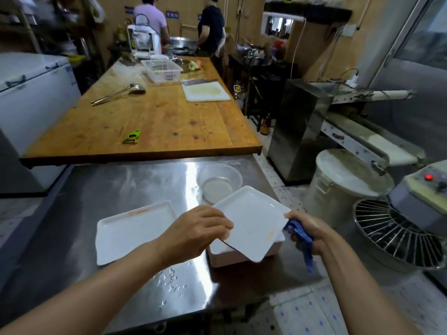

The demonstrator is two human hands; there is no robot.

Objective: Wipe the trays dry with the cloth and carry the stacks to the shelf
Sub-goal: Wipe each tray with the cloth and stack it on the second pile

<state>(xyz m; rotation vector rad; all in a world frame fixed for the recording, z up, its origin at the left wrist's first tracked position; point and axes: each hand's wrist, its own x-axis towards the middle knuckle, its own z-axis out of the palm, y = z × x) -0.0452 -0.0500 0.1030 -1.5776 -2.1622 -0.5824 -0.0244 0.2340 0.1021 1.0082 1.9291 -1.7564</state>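
Left grip [198, 228] pinching white tray [254, 223], right grip [307, 234] clutching blue cloth [298, 234], orange tray marking unreadable

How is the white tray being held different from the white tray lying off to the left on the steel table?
The held tray is lifted and tilted above a stack of trays, gripped by the left hand; the left tray lies flat on the steel table, untouched. The held tray is turned cornerwise; the left tray sits squarer. Both are white, rectangular, with an orange mark.

left hand [196, 232]: fingers curled, pinching | right hand [312, 234]: apparently fisted, gripping
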